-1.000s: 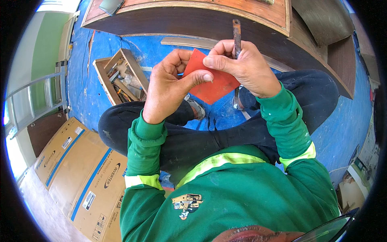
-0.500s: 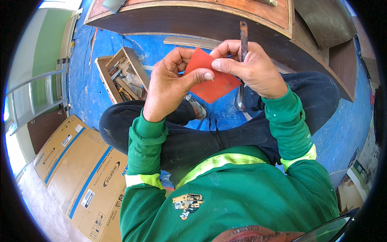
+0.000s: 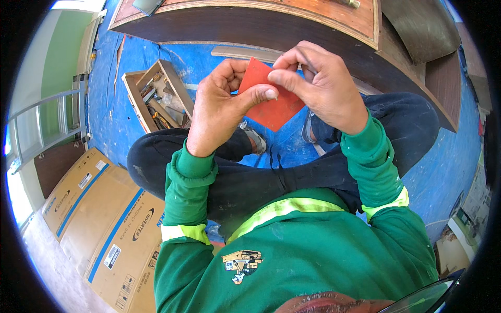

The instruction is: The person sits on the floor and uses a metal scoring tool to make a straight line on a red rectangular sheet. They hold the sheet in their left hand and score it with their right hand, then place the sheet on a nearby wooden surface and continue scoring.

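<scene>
Paper (image 3: 275, 108), likely light, flexible and best held by edges, is pinched in left fingers (image 3: 257, 96); right fingers' (image 3: 290, 83) grip cannot be told.

Bright light is filling the view. Left rim is glaring white beside the ladder (image 3: 81, 109). Fisheye is bowing the wooden unit (image 3: 250, 27); black is swallowing 4 corners.

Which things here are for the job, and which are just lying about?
In use:
red sheet, held in the left hand
right hand, fingertips at the sheet

Seemingly just lying about:
wooden box of tools
cardboard
narrow board
</scene>
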The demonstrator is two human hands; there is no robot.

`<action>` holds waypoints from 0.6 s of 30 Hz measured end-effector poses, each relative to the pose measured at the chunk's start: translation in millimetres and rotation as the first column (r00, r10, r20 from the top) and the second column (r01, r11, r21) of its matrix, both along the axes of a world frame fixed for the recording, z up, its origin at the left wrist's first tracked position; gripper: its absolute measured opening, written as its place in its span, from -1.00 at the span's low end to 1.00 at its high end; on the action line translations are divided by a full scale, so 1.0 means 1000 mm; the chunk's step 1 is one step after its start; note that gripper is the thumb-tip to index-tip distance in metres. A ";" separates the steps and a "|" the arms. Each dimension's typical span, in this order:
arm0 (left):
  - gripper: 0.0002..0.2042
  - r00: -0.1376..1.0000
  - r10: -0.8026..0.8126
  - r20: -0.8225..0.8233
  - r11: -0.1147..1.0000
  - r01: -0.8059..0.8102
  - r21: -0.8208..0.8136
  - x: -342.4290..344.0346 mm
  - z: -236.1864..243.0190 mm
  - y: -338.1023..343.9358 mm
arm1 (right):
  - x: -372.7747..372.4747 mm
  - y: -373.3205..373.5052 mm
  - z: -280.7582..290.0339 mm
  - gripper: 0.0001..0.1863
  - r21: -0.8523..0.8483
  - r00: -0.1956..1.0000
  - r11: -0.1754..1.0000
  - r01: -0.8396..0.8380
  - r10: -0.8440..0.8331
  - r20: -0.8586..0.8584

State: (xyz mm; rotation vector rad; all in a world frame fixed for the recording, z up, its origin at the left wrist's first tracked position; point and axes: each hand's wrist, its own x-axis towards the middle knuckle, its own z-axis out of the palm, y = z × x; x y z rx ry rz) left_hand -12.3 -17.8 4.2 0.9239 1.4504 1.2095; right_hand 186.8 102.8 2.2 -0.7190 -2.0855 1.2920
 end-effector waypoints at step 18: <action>-0.56 0.999 0.019 -0.033 1.000 -0.018 0.022 0.000 -0.005 0.001 | 0.002 0.010 -0.005 -0.77 0.186 0.997 0.982 0.026 -0.040 0.071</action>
